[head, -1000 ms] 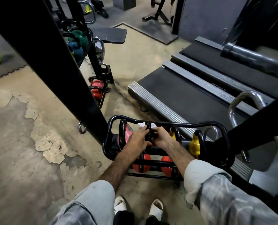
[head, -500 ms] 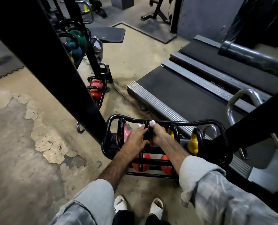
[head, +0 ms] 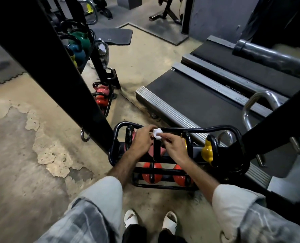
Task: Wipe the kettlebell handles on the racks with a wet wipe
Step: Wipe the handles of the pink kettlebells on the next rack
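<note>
Both hands pinch white wet wipe [head: 157,133] above rack [head: 215,128]: left hand [head: 143,141], right hand [head: 174,146], fingers curled.

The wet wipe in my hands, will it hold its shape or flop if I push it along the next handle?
The wipe looks bunched into a small wad between both hands, so it is probably soft and limp rather than stiff. It seems very light, pinched by fingertips alone. Pushed along a black handle, it would likely bunch or unfold, so wrapping it around may work better.

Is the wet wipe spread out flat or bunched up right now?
Bunched up. The wet wipe shows as a small crumpled white wad pinched between the left hand and right hand, above a black kettlebell handle.
</note>
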